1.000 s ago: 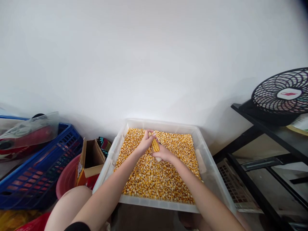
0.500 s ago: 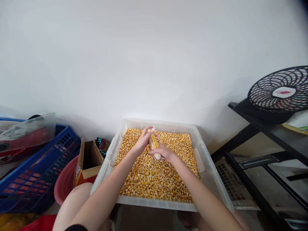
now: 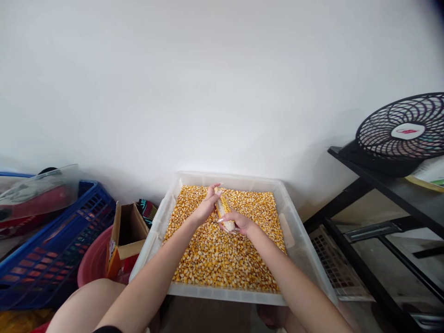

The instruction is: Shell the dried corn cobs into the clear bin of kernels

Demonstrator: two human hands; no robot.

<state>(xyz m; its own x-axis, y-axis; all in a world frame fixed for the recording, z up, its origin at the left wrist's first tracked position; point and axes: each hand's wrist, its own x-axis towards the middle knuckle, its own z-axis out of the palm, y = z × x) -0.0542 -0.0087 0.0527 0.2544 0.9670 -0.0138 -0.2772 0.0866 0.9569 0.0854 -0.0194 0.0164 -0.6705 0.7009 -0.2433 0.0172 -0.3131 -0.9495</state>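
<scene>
At far left a blue plastic crate sits on the floor, holding a clear-wrapped red item that lies along its top edge. Just to its right, a pink basin is partly hidden by an open cardboard box, which stands tilted against the left wall of the tray. A dark patterned item shows behind the box.

At centre, a translucent plastic tray is filled nearly wall to wall with loose yellow corn kernels. Both of the person's forearms reach in over its near rim. The left hand is over the far middle of the tray, its fingers curled onto the upper end of a corn cob. The right hand meets it just beside, fingers clamped round the cob's lower end. The cob is held tilted, just above the kernel bed, with yellow kernels remaining on its middle and pale bare patches toward the lower end. A bare knee shows at lower left.

At right, a black metal shelf unit stands near the tray. A black fan rests on its top shelf, grille facing up.
</scene>
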